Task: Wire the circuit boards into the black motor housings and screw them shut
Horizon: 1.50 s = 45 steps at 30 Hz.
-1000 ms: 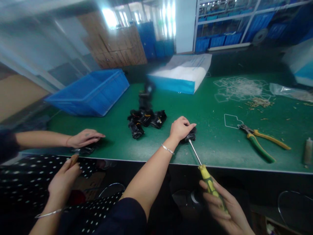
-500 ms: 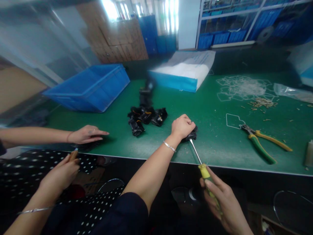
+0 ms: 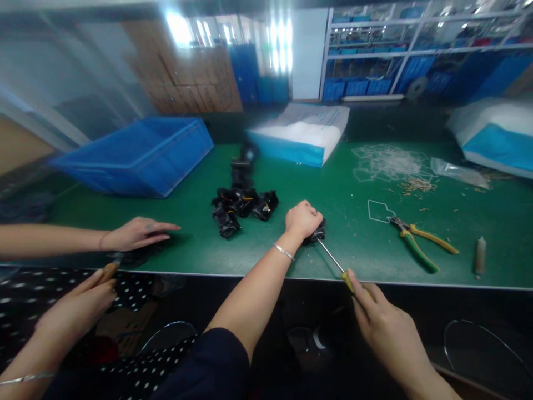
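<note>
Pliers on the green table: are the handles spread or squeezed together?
Spread: on the pliers, the yellow handle and green handle stand apart in a V. Whether the jaws are parted, I cannot tell.

i see one part under the left hand, near the worktop's front edge, pliers to its right, wire frames behind those, a bin further left.
</note>
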{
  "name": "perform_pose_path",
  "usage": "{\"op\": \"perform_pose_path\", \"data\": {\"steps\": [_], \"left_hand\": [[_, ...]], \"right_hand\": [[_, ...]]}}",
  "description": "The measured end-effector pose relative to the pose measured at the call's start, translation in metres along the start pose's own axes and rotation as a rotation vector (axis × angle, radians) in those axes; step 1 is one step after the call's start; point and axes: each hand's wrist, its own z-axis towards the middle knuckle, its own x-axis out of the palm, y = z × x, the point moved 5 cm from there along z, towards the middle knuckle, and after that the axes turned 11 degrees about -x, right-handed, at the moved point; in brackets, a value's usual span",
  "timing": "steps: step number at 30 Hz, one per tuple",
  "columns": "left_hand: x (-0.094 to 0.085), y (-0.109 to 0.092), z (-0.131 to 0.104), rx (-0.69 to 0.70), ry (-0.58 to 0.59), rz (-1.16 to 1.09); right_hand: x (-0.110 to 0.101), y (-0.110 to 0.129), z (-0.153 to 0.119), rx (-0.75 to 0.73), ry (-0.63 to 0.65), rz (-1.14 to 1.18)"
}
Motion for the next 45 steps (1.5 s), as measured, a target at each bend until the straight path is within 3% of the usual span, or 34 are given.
{"op": "perform_pose_path", "data": {"steps": [2,3,9,12,14,16,21,24,26,29,32,34,36,37,40,42,45], "left_hand": [[0.000,0.001,0.000,-0.017,-0.005,-0.007],[0.001,0.001,0.001,-0.021,-0.004,-0.011],[0.002,0.003,0.000,0.000,-0.002,-0.023],[0.003,0.004,0.000,0.008,-0.004,-0.016],[0.004,0.003,0.000,0.003,0.000,0.007],[0.004,0.002,0.000,-0.008,-0.001,0.047],[0.003,0.000,0.000,-0.034,0.020,0.118],[0.003,0.001,0.000,-0.058,0.030,0.135],[0.003,0.002,-0.001,-0.073,0.024,0.144],[0.004,0.002,-0.001,-0.074,0.009,0.147],[0.005,0.003,-0.001,-0.061,-0.007,0.137],[0.005,0.003,-0.001,-0.059,-0.011,0.130],[0.005,0.003,-0.002,-0.059,-0.007,0.124],[0.005,0.003,-0.002,-0.058,-0.005,0.121],[0.004,0.002,-0.003,-0.060,0.002,0.119],[0.003,0.002,-0.003,-0.061,0.007,0.122],[0.003,0.001,-0.003,-0.057,0.018,0.127]], "right_hand": [[-0.008,-0.005,0.002,0.029,0.000,0.020],[-0.010,-0.007,0.001,0.065,0.004,0.135],[0.010,-0.021,-0.018,0.532,-0.091,1.462],[0.026,-0.020,-0.023,0.657,-0.023,1.700],[0.028,-0.021,-0.022,0.658,0.046,1.604],[0.021,-0.023,-0.017,0.570,0.076,1.337],[-0.014,-0.019,-0.010,-0.006,-0.043,0.213],[-0.019,-0.014,-0.015,-0.277,-0.069,-0.186],[-0.024,-0.019,-0.016,-0.246,-0.117,-0.148],[-0.026,-0.035,-0.014,0.139,-0.164,0.334],[-0.006,-0.033,-0.018,0.521,-0.029,0.982],[0.007,-0.025,-0.020,0.621,0.090,1.150],[0.010,-0.025,-0.019,0.543,0.144,0.981],[0.006,-0.028,-0.016,0.443,0.098,0.794],[-0.019,-0.031,-0.011,0.058,-0.172,0.076],[-0.031,-0.029,-0.011,-0.111,-0.303,-0.247],[-0.035,-0.032,-0.008,-0.103,-0.321,-0.346]]}}
